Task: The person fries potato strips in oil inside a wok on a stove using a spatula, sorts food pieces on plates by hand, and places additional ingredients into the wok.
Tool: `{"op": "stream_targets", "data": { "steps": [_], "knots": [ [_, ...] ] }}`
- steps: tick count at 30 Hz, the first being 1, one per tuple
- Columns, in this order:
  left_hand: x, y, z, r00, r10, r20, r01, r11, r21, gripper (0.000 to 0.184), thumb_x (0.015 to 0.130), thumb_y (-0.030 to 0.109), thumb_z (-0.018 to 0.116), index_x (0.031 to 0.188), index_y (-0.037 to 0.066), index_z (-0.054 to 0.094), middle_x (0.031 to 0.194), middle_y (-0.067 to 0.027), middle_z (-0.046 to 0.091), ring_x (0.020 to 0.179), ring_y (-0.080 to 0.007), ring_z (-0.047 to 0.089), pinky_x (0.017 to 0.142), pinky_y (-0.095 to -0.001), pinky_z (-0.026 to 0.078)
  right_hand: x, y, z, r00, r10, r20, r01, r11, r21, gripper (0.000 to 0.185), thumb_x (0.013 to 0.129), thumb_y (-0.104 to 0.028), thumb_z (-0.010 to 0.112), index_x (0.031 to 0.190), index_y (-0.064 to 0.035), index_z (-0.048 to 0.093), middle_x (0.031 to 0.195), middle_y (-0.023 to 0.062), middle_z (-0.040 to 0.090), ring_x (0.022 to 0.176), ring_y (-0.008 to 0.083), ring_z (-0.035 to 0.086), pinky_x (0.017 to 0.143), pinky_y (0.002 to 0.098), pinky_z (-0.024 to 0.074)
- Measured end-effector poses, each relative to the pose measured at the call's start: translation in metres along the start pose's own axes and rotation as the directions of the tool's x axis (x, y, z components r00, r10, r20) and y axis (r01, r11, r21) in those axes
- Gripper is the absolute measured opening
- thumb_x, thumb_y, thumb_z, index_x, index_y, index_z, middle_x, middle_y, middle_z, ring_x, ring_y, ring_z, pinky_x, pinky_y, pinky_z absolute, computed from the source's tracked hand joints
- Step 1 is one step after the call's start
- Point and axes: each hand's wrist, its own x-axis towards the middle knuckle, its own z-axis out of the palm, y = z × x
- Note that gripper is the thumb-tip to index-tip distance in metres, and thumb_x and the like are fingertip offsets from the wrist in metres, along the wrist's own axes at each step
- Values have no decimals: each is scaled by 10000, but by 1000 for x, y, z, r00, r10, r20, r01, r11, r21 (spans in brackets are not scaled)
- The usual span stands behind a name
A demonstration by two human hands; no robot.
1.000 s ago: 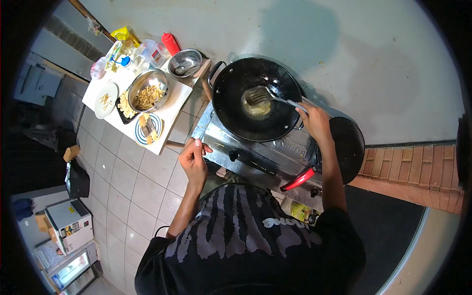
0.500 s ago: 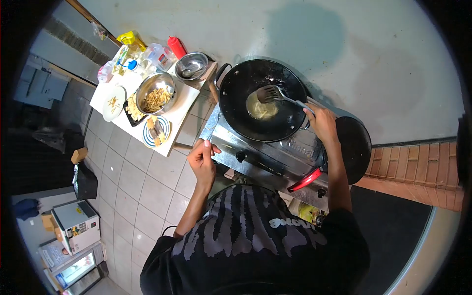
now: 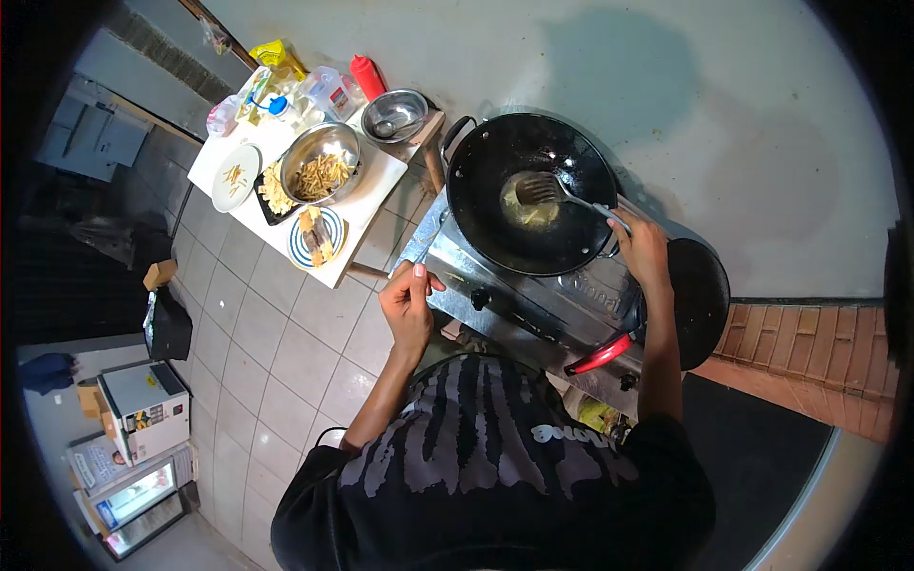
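My right hand (image 3: 645, 249) is wrapped round the handle of a slotted turner (image 3: 583, 202). The turner's dark slotted head is inside a black wok (image 3: 495, 233), at the edge of a small pool of yellowish oil (image 3: 529, 211). Beneath the wok is a metal gas stove (image 3: 505, 306) with black knobs. My left hand (image 3: 409, 297) is closed in front of the stove's left end, thumb up and fingers curled in. A thin, shiny sliver shows by its fingertips, too small to name.
A white table (image 3: 367, 214) on the left bears a steel bowl (image 3: 354, 186) of brown strips, a white plate (image 3: 224, 198), a striped plate (image 3: 335, 228), a steel basin (image 3: 419, 100) and a red squeeze bottle (image 3: 367, 76). A round black lid (image 3: 705, 295) is right of the stove.
The view has shifted, so the wok, stove and table appear farther right. The turner stays in my right hand, its head still in the wok. My left hand stays closed.
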Motion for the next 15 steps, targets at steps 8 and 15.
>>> {"op": "stream_targets", "data": {
  "steps": [8, 15],
  "knots": [
    [3, 1, 2, 1000, 0, -1, 0, 1000, 27, 424, 970, 177, 463, 621, -39, 571, 615, -42, 513, 610, -95, 408, 580, -257, 313, -3, -10, -8, 1000, -15, 0, 15, 1000, -10, 313, 903, -311, 564, 1070, -66, 666, 942, 220, 652, 872, 395, 622, 754, 448, 486],
    [6, 0, 6, 1000, 16, -10, -16, 1000, 1, 395, 958, 165, 495, 630, -25, 606, 584, -28, 446, 580, -100, 385, 559, -262, 295, -2, -12, -21, 995, 27, -99, -27, 1000, 1, 307, 899, -301, 569, 1079, -70, 664, 957, 207, 653, 879, 387, 625, 761, 438, 489]
  ]
}}
